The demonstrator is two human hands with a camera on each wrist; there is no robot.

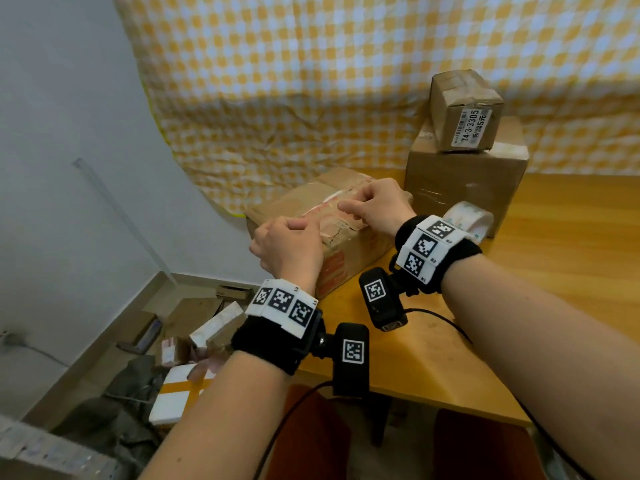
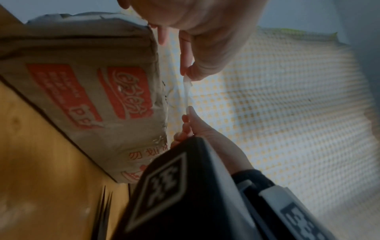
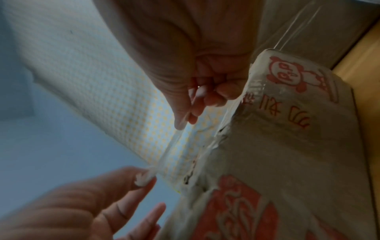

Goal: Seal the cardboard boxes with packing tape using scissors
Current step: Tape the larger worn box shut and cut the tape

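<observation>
At the table's near-left corner sits the red-printed cardboard box [image 1: 332, 216], flaps down. Above its top both hands stretch a clear tape strip [image 2: 186, 94]: the left hand [image 1: 289, 249] pinches one end, the right hand [image 1: 375, 206] the other. Far right, two stacked boxes [image 1: 464, 168] look already taped (roll [image 1: 467, 220] beside them); this strip still needs pressing down. No scissors visible.

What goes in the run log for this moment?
left hand: pinches tape strip | right hand: pinches same strip | above box | scissors: unseen
</observation>
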